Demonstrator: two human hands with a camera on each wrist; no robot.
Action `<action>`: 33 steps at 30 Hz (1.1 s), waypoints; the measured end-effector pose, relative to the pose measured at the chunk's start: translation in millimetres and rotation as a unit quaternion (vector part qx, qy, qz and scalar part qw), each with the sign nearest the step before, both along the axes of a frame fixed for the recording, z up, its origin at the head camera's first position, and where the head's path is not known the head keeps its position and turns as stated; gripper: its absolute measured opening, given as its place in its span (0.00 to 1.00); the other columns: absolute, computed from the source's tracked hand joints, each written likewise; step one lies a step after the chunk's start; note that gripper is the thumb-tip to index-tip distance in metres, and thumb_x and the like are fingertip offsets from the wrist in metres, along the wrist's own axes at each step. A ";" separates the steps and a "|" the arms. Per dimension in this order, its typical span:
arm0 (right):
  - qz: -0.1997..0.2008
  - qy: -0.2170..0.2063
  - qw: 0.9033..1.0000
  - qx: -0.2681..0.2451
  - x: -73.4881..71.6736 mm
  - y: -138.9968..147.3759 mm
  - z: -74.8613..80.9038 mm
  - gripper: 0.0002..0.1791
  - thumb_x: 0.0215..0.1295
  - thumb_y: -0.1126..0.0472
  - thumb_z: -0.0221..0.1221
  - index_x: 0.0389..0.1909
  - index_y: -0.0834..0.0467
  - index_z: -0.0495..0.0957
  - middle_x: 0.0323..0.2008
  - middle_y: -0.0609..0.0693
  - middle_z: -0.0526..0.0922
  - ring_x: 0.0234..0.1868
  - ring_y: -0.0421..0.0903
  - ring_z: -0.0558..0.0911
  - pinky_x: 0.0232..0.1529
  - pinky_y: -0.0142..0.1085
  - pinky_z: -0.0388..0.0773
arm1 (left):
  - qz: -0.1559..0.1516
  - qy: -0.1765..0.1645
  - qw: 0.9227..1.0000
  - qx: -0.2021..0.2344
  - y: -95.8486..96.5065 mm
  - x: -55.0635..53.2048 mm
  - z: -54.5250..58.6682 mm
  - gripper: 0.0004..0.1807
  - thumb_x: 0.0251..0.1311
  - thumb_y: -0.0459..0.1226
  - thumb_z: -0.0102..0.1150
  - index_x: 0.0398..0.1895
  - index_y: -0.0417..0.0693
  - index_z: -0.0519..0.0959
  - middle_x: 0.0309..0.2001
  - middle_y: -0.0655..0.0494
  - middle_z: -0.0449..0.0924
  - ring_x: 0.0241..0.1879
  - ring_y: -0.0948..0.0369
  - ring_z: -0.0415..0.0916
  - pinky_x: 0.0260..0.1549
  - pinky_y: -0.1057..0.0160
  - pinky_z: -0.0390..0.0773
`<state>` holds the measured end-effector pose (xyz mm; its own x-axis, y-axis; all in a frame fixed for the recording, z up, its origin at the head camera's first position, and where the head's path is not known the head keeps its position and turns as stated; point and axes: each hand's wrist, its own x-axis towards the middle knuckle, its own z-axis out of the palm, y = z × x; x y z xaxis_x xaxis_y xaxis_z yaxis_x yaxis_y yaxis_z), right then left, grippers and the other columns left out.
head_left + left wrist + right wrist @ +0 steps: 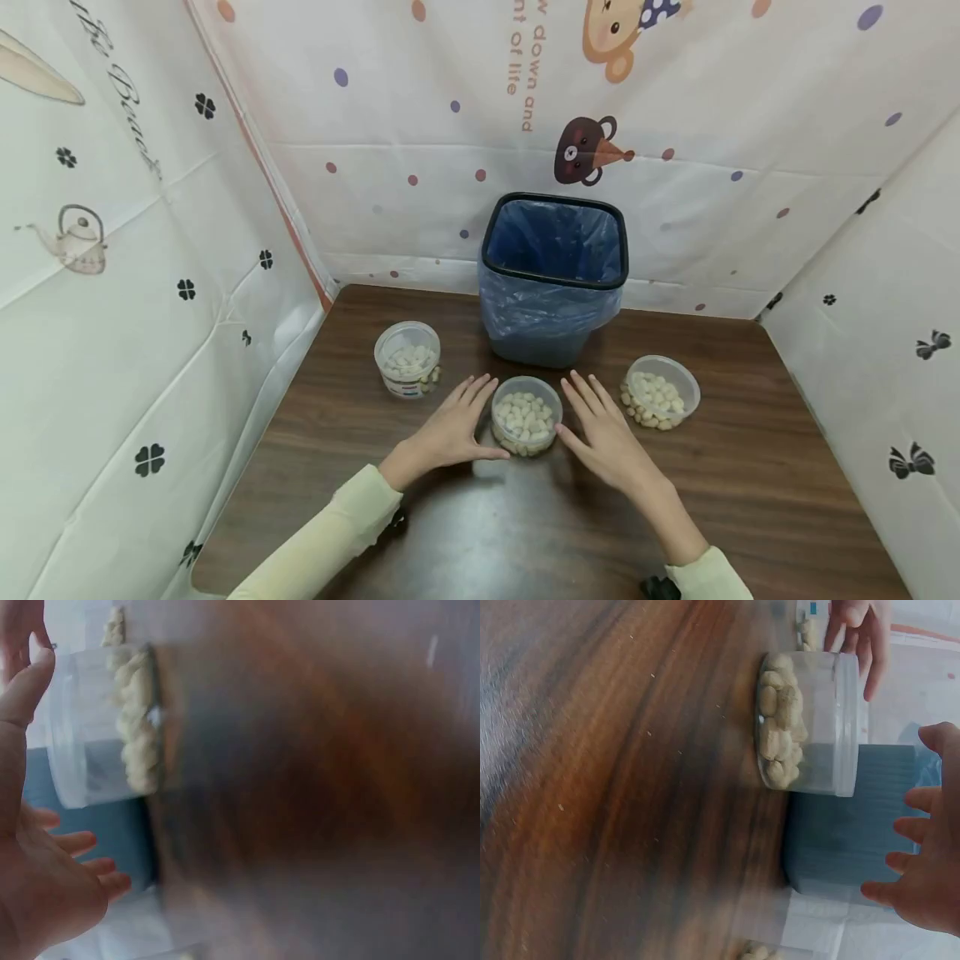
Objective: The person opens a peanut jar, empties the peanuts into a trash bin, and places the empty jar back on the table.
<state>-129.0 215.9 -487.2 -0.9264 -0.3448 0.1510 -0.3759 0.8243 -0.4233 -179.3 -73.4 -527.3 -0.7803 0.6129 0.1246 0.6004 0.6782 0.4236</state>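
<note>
A clear round plastic tub (527,414), partly filled with pale, peanut-like nuts, stands on the wooden table between the two hands. On its left side is my left hand (452,425), fingers straight and thumb spread near the front of the tub. My right hand (603,437) is on the other side, fingers extended and thumb tip close to the rim. Seen from the right wrist, the tub (806,724) stands upright with no lid on, nuts in its lower part, and a gap separates it from my right hand (930,847). Neither hand holds anything.
Right behind the middle tub stands a blue bin (551,325) with a black rim and a bag liner. A labelled tub of nuts (408,360) is at the left, another tub (660,392) at the right. Printed cloth (420,200) hangs around the table (757,467).
</note>
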 end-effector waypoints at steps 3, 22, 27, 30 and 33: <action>-0.001 -0.004 1.000 -0.001 -0.9 -0.7 -5.3 0.39 0.76 0.45 0.55 0.79 0.59 0.55 0.80 0.59 0.52 0.80 0.63 0.47 0.73 0.64 0.51 | 0.000 -0.062 0.997 0.048 5.7 0.0 -13.0 0.68 0.47 0.63 0.74 0.81 0.39 0.46 0.79 0.38 0.50 0.77 0.38 0.49 0.73 0.41 0.56; -0.019 -0.057 0.998 -0.033 -2.4 -8.4 -23.8 0.39 0.76 0.47 0.56 0.80 0.55 0.54 0.79 0.61 0.53 0.78 0.66 0.51 0.68 0.65 0.62 | 0.008 -0.163 0.966 0.201 20.8 -14.0 -32.4 0.61 0.42 0.45 0.84 0.78 0.41 0.57 0.73 0.43 0.65 0.71 0.48 0.65 0.68 0.45 0.67; -0.024 -0.073 0.996 -0.051 -2.8 -10.4 -23.8 0.39 0.76 0.46 0.55 0.81 0.53 0.53 0.79 0.61 0.52 0.78 0.65 0.53 0.66 0.65 0.64 | 0.014 -0.154 0.968 0.199 21.3 -15.2 -30.5 0.59 0.42 0.46 0.84 0.77 0.43 0.60 0.71 0.43 0.66 0.71 0.48 0.64 0.68 0.45 0.66; -0.031 -0.092 0.993 -0.060 -4.1 -11.3 -23.6 0.40 0.76 0.45 0.54 0.81 0.54 0.51 0.79 0.65 0.51 0.76 0.69 0.56 0.65 0.67 0.64 | 0.024 -0.153 0.966 0.206 23.0 -15.2 -30.5 0.57 0.42 0.47 0.84 0.75 0.43 0.62 0.72 0.41 0.64 0.71 0.47 0.62 0.68 0.43 0.66; -0.040 -0.121 0.989 -0.077 -4.5 -13.7 -23.5 0.41 0.77 0.45 0.53 0.82 0.53 0.48 0.78 0.68 0.50 0.73 0.71 0.60 0.65 0.68 0.64 | 0.032 -0.164 0.963 0.211 24.3 -12.9 -30.8 0.56 0.43 0.50 0.83 0.75 0.45 0.62 0.75 0.39 0.57 0.74 0.44 0.57 0.69 0.40 0.64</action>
